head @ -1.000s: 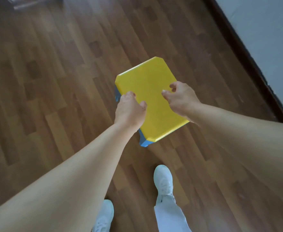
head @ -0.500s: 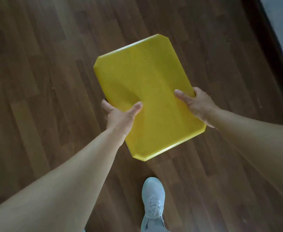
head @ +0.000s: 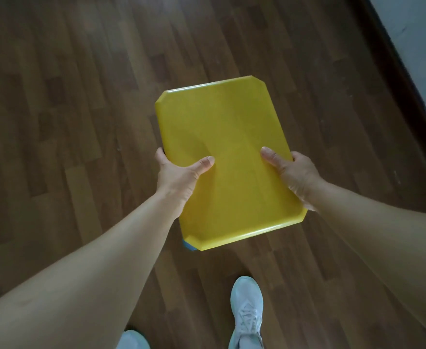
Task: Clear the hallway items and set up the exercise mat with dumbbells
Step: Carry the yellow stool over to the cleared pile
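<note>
I hold a small stool (head: 229, 152) with a flat yellow rectangular top and cut corners, raised above the wooden floor. A bit of its blue underside shows at the near left corner. My left hand (head: 179, 177) grips its left edge, thumb on top and fingers underneath. My right hand (head: 295, 175) grips the right edge the same way. The stool's legs are hidden beneath the top. No mat or dumbbells are in view.
Dark wood plank floor (head: 68, 122) fills the view. A dark skirting board (head: 405, 84) and pale wall (head: 423, 34) run along the right. My white shoes (head: 247, 316) stand on the floor below the stool.
The stool has come up off the floor, closer to the camera. My hands shifted from its top to gripping both side edges, and it now sits more level and central.
</note>
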